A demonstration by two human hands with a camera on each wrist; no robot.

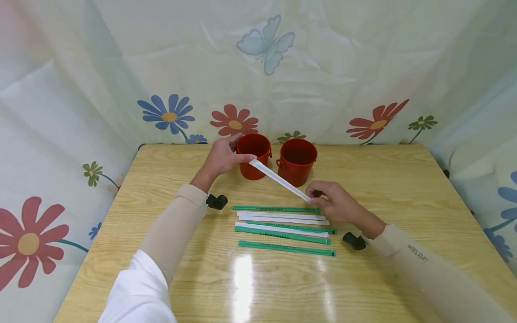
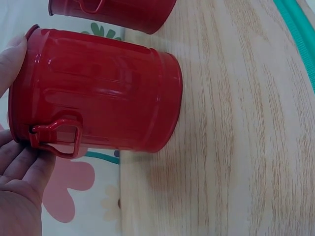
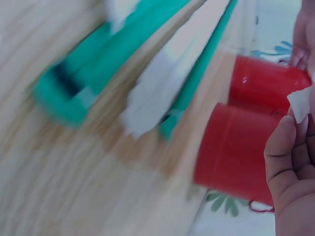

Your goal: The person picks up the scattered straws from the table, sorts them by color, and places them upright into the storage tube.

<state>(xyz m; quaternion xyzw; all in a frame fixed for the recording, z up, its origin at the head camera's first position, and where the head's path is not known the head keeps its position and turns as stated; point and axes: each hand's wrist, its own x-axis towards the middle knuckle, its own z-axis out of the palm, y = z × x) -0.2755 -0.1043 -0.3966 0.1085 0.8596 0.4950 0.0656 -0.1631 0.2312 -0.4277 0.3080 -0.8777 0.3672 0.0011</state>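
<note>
My left hand [image 1: 221, 157] holds the left red bucket [image 1: 252, 170] near its rim, thumb on the near side and fingers on the far side. That bucket stands upright on the table. In the left wrist view its small side handle [image 2: 76, 137] hangs beside the fingers. My right hand [image 1: 333, 204] pinches one end of a white paper-wrapped straw [image 1: 280, 180]. The straw slants up to the left, its far end at the left bucket's rim by my left thumb. Close beside stands the right red bucket [image 1: 296, 171].
Several green wrapped straws [image 1: 284, 248] and white wrapped straws [image 1: 278, 216] lie roughly parallel across the middle of the wooden table [image 1: 194, 278], nearer than the buckets. A flower-printed curtain [image 1: 323, 89] rises behind the table and on both sides.
</note>
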